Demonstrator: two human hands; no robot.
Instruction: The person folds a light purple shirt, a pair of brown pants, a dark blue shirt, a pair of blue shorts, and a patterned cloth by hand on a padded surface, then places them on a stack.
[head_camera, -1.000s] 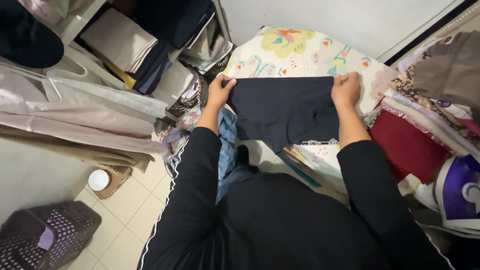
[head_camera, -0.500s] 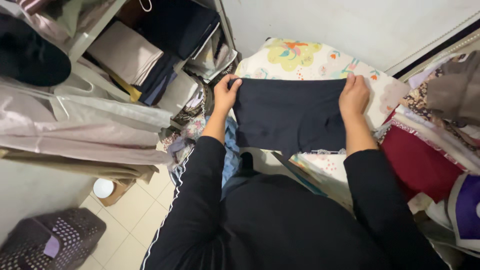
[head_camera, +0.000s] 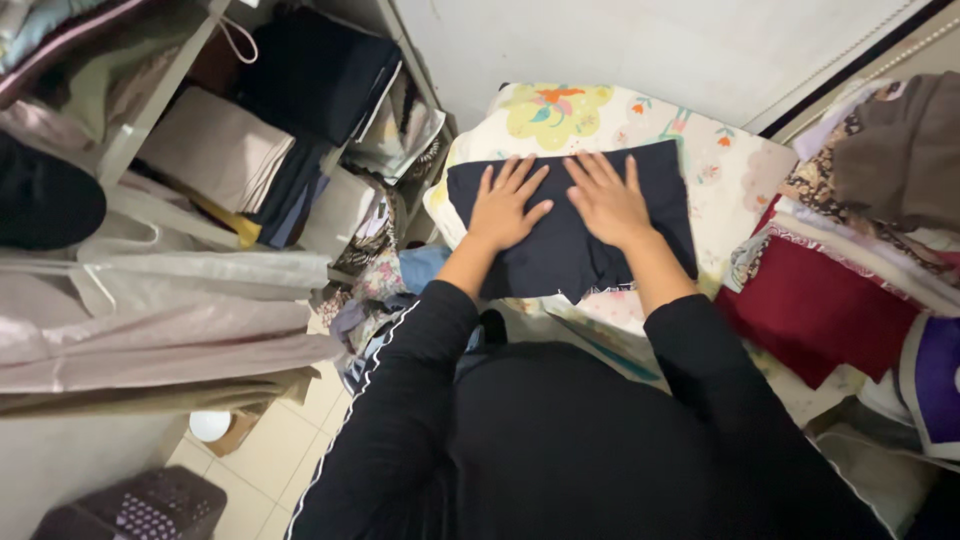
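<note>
1. The folded cloth (head_camera: 570, 225) lies on the cushion (head_camera: 640, 120), which stands against the wall (head_camera: 650, 40).
2. The left hand (head_camera: 505, 205) and right hand (head_camera: 605, 200) lie flat side by side on the cloth.
3. Shelves (head_camera: 150, 110) with folded fabric stand left of the cushion.
4. A pile of fabrics (head_camera: 860, 260) lies right of the cushion.
5. A basket (head_camera: 140, 505) sits on the floor (head_camera: 270, 450) at lower left.

Home clothes corner: crammed shelves (head_camera: 250, 150), fabric piles (head_camera: 860, 260).
</note>
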